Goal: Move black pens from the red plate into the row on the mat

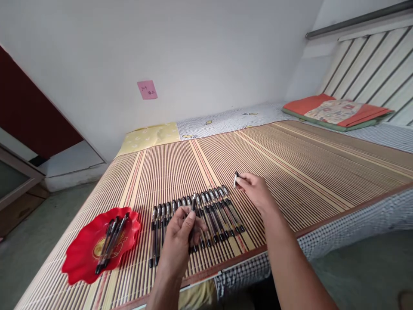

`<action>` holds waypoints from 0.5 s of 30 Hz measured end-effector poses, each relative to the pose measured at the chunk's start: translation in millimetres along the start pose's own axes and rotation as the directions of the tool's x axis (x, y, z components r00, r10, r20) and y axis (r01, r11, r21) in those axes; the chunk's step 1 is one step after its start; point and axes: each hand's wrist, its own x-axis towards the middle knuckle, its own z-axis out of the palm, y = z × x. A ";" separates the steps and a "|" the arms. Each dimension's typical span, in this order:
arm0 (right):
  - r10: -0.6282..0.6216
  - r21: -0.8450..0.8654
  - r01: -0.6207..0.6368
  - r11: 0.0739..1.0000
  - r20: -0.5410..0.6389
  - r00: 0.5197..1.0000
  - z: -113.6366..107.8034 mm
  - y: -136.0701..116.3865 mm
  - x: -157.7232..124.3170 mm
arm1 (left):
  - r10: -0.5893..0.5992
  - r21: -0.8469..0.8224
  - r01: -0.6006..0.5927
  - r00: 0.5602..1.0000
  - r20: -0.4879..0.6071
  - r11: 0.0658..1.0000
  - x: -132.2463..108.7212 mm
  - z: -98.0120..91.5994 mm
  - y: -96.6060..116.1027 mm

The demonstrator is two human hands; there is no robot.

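Nearest the camera are two bare forearms (295, 254), reaching in from the near side of the row of pens (214, 215).

To the left of that row, and apart from it, a red plate (79, 245) with a wavy rim sits on the striped mat (167, 163). A few loose pens (111, 247) lie in it, bunched together at a slant. Beyond the row and to its left, a pink note (147, 90) with handwriting is on the white wall.

The left hand (179, 228) is over the middle of the row, hiding part of several pens. Its fingers are curled and its thumb presses a dark pen (193, 204) against them, the pen's far end sticking up past the thumb. Whether the fingers also touch the pens below, I cannot tell.

The row itself lies on the mat, its pens side by side, their clipped, capped ends away from the camera.

Just beyond the row's right end, the right hand (253, 189) is closed in a pinch, thumb and fingertips gripping a small black-and-clear piece (235, 178) that looks like a pen cap. Far off to the row's right lies a folded orange cloth (337, 113).
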 end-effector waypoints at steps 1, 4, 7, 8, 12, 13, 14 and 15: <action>0.016 -0.102 -0.016 0.995 -0.010 1.000 -2.6 9.1 5.4 | 0.007 0.002 -0.007 1.000 -0.017 1.000 1.2 -2.1 0.4; 0.032 -0.241 -0.044 0.969 -0.052 0.998 1.4 31.7 17.9 | 0.002 0.008 -0.002 1.000 -0.019 1.000 2.6 -6.1 0.4; 0.040 -0.337 -0.062 0.939 -0.070 0.997 13.3 44.8 25.2 | -0.015 0.010 0.015 1.000 -0.002 1.000 2.4 -7.1 -0.8; 0.046 -0.366 -0.068 0.928 -0.068 0.997 17.0 47.3 26.6 | -0.024 0.014 0.023 1.000 0.009 1.000 2.5 -7.3 -1.4; 0.068 -0.456 -0.076 0.887 -0.033 0.997 26.1 50.5 29.0 | -0.032 0.013 0.032 0.999 0.030 0.999 4.8 -8.2 -4.0; 0.071 -0.475 -0.074 0.877 -0.025 0.997 27.1 50.3 29.2 | -0.030 0.006 0.030 0.999 0.027 1.000 5.7 -8.6 -4.7; 0.074 -0.494 -0.073 0.867 -0.018 0.997 27.6 49.8 29.3 | -0.031 -0.001 0.031 0.999 0.026 1.000 6.5 -9.0 -5.5; 0.076 -0.513 -0.072 0.856 -0.013 0.997 27.8 49.2 29.3 | -0.035 -0.006 0.036 0.999 0.027 0.999 7.2 -9.3 -6.2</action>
